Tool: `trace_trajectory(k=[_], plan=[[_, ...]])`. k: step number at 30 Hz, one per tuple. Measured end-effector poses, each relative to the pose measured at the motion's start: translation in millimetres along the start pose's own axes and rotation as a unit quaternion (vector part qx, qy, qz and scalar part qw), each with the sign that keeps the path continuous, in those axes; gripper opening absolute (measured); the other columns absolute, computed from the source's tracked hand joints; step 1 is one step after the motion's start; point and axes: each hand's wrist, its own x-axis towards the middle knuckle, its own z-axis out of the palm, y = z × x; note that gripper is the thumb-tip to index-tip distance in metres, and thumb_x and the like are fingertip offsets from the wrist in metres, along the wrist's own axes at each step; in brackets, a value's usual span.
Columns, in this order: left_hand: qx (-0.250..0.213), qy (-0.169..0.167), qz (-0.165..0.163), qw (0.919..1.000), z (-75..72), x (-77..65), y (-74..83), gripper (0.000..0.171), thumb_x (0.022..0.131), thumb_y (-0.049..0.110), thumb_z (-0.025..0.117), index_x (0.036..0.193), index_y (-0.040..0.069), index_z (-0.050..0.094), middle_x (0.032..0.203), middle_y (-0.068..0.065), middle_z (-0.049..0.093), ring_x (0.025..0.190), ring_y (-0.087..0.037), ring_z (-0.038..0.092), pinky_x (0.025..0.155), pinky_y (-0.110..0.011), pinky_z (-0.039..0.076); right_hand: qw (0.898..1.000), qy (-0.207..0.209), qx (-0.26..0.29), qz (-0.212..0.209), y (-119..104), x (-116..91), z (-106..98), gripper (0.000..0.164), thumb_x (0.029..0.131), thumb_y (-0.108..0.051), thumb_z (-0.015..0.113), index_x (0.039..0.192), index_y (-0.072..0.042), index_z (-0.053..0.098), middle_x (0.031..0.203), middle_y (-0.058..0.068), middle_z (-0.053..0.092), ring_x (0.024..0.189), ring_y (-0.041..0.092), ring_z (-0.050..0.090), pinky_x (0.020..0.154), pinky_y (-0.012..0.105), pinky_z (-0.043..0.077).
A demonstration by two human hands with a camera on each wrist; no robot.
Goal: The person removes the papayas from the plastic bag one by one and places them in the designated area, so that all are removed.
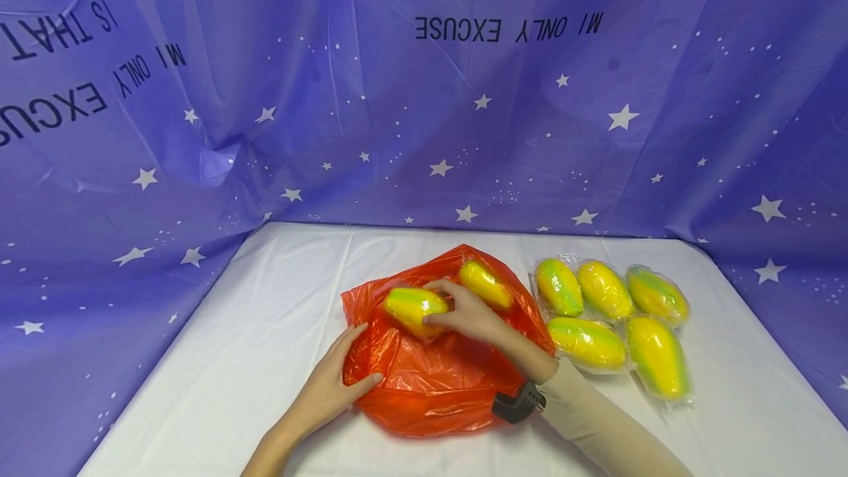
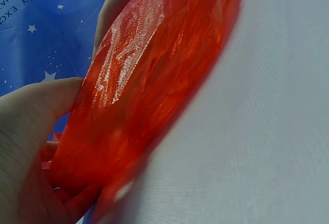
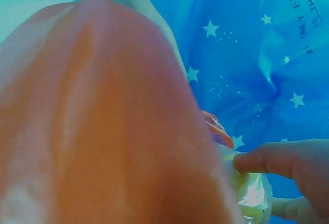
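A red plastic bag (image 1: 437,374) lies with its mouth wide on the white table. My right hand (image 1: 467,315) reaches over it and grips a yellow-green mango (image 1: 409,305) in clear wrap, thumb and fingers around its right end. A second wrapped mango (image 1: 486,284) lies at the back right inside the bag. My left hand (image 1: 324,389) holds the bag's left side, thumb at the near rim and fingers further back. In the left wrist view, red film (image 2: 139,80) stretches beside the left thumb. Red film also hides much of the right wrist view.
Several more wrapped mangoes (image 1: 599,344) lie in two rows just right of the bag. A black wrist device (image 1: 519,403) on the right arm overlaps the bag's near right edge. Purple star-printed cloth (image 1: 424,124) hangs behind the white table (image 1: 748,389).
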Motion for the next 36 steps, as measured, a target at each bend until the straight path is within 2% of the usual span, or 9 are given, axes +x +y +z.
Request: trace_trajectory(k=[7, 14, 27, 36], plan=[[0.000, -0.003, -0.003, 1.0000, 0.5, 0.3, 0.7, 0.082, 0.082, 0.042, 0.075, 0.149, 0.017, 0.036, 0.156, -0.013, 0.026, 0.140, -0.036, 0.026, 0.108, -0.060, 0.025, 0.999, 0.029, 0.028, 0.011, 0, -6, -6, 0.050, 0.080, -0.020, 0.078, 0.125, -0.014, 0.060, 0.118, 0.007, 0.060, 0.100, 0.024, 0.057, 0.085, 0.040, 0.051], [0.004, -0.001, 0.002, 1.0000, 0.5, -0.1, 0.2, 0.082, 0.082, 0.042, 0.075, 0.149, 0.016, 0.036, 0.156, -0.011, 0.028, 0.141, -0.035, 0.026, 0.109, -0.059, 0.025, 0.998, 0.045, 0.031, 0.016, -1, -20, -13, 0.052, 0.079, -0.024, 0.079, 0.126, -0.017, 0.060, 0.125, 0.004, 0.058, 0.106, 0.023, 0.056, 0.092, 0.044, 0.047], [0.006, 0.001, 0.006, 1.0000, 1.3, 0.8, -0.3, 0.082, 0.082, 0.041, 0.075, 0.149, 0.015, 0.036, 0.155, -0.012, 0.028, 0.140, -0.035, 0.026, 0.108, -0.060, 0.025, 0.996, 0.054, 0.059, 0.028, -12, -44, -28, 0.051, 0.080, -0.027, 0.079, 0.128, -0.026, 0.061, 0.129, -0.001, 0.057, 0.113, 0.023, 0.053, 0.099, 0.047, 0.043], [0.009, 0.005, 0.005, 0.9999, 1.0, 0.3, -0.6, 0.082, 0.082, 0.040, 0.076, 0.149, 0.016, 0.036, 0.155, -0.012, 0.028, 0.140, -0.035, 0.027, 0.108, -0.059, 0.025, 0.997, 0.056, 0.052, 0.023, -2, -60, -37, 0.052, 0.080, -0.033, 0.079, 0.128, -0.028, 0.060, 0.129, -0.003, 0.057, 0.117, 0.022, 0.051, 0.103, 0.049, 0.039]])
